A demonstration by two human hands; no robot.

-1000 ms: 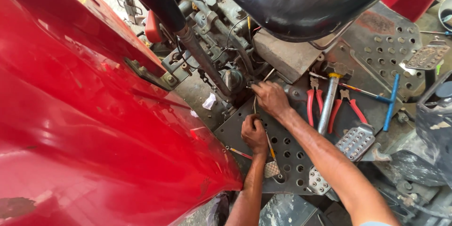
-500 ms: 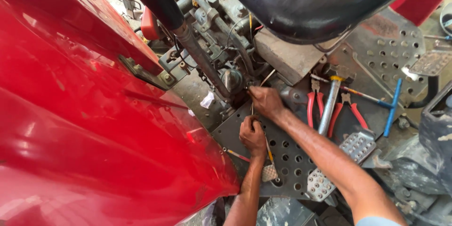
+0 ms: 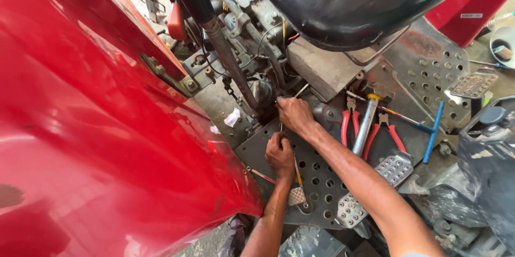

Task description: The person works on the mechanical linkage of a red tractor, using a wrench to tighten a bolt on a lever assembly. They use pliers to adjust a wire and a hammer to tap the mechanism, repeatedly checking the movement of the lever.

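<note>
Thin metal rod runs near vertical, long axis up-down, top end toward engine parts, low on perforated floor plate. Left hand w/ fingers curled tight round rod's lower part. Right hand just above, fingers pinched together at upper end. Red pliers beside, untouched.

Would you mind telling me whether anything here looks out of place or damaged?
A crumpled white scrap lies on the ground beside the perforated plate. Loose tools sit on that plate: two red pliers and a blue T-wrench. A rusty patch marks the plate under the seat. Nothing looks broken.
</note>
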